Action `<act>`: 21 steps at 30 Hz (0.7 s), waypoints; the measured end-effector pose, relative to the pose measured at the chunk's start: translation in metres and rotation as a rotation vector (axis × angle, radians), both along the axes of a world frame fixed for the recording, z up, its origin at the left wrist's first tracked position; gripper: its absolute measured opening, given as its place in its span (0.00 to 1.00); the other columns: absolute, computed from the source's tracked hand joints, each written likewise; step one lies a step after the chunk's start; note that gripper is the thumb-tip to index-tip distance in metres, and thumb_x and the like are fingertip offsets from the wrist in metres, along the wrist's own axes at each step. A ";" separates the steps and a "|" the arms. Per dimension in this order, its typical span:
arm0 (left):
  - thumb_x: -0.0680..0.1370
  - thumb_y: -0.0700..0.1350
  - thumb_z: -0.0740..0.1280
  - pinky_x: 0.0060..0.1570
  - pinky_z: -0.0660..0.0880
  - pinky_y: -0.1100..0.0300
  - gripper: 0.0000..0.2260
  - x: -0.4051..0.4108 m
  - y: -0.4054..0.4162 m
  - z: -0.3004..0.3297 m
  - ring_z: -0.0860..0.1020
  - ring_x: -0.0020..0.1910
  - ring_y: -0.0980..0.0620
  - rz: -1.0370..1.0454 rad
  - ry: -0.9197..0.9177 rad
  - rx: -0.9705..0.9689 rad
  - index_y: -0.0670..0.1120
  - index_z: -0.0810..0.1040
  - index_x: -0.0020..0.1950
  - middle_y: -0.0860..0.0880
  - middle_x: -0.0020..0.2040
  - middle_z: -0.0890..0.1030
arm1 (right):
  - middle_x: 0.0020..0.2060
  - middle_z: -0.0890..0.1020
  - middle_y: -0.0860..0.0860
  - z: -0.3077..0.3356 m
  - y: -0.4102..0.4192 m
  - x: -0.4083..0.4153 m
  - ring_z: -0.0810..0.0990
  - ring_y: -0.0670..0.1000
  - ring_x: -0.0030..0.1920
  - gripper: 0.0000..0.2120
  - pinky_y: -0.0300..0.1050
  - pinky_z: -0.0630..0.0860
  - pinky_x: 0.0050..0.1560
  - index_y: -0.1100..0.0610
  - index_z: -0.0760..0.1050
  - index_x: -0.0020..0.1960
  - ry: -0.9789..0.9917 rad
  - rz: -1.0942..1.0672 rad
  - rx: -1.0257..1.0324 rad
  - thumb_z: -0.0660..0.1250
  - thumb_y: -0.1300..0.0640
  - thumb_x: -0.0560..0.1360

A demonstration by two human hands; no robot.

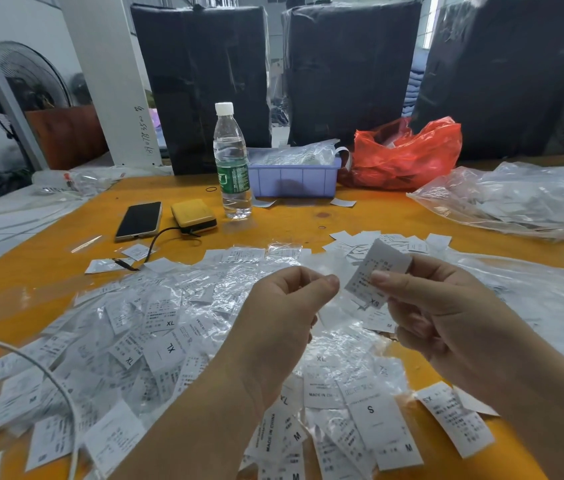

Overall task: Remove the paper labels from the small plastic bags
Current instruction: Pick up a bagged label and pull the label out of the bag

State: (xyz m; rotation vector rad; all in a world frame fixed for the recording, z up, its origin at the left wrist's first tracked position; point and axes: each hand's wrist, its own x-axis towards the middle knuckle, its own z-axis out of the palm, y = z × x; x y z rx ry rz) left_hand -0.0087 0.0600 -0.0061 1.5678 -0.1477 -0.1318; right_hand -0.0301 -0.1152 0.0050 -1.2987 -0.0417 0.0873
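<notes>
Paper label, thin and white, sits pinched between thumb and fingers of the right hand, held up above the heap. Left hand pinches a clear small plastic bag by its edge, just beside the label; bag is nearly invisible, so its exact outline is hard to tell. Both things look featherlight and limp. Film probably slippery and clingy, so grip a corner or the open mouth; paper creases easily, best taken at the exposed end and slid straight out. Heap of bagged labels covers the orange bench below, loose labels near the front edge.
</notes>
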 end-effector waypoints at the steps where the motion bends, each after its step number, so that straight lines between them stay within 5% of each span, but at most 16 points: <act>1: 0.75 0.48 0.71 0.31 0.71 0.66 0.08 0.000 0.000 0.000 0.70 0.28 0.57 -0.009 -0.008 0.012 0.48 0.79 0.36 0.53 0.29 0.73 | 0.38 0.71 0.62 0.001 -0.001 0.000 0.58 0.45 0.20 0.12 0.35 0.56 0.19 0.59 0.81 0.44 -0.021 -0.014 0.019 0.74 0.58 0.61; 6: 0.76 0.45 0.70 0.35 0.75 0.63 0.07 -0.004 -0.001 0.002 0.76 0.32 0.56 -0.147 -0.018 0.015 0.45 0.77 0.39 0.50 0.36 0.80 | 0.31 0.67 0.57 0.004 -0.002 0.001 0.58 0.43 0.20 0.01 0.33 0.57 0.18 0.54 0.82 0.35 -0.142 -0.058 0.091 0.73 0.59 0.63; 14: 0.76 0.43 0.72 0.35 0.72 0.66 0.06 -0.010 -0.005 0.004 0.75 0.32 0.56 -0.324 -0.068 0.061 0.45 0.79 0.40 0.51 0.34 0.82 | 0.25 0.64 0.51 0.003 -0.002 -0.001 0.56 0.44 0.20 0.05 0.34 0.56 0.19 0.53 0.81 0.35 -0.232 -0.082 0.077 0.75 0.58 0.60; 21: 0.72 0.46 0.71 0.37 0.71 0.62 0.05 -0.011 -0.005 0.004 0.75 0.33 0.55 -0.329 -0.089 0.088 0.46 0.79 0.39 0.51 0.34 0.82 | 0.32 0.56 0.64 0.003 0.003 -0.004 0.52 0.50 0.25 0.06 0.40 0.53 0.22 0.54 0.82 0.39 -0.320 -0.134 -0.043 0.75 0.55 0.63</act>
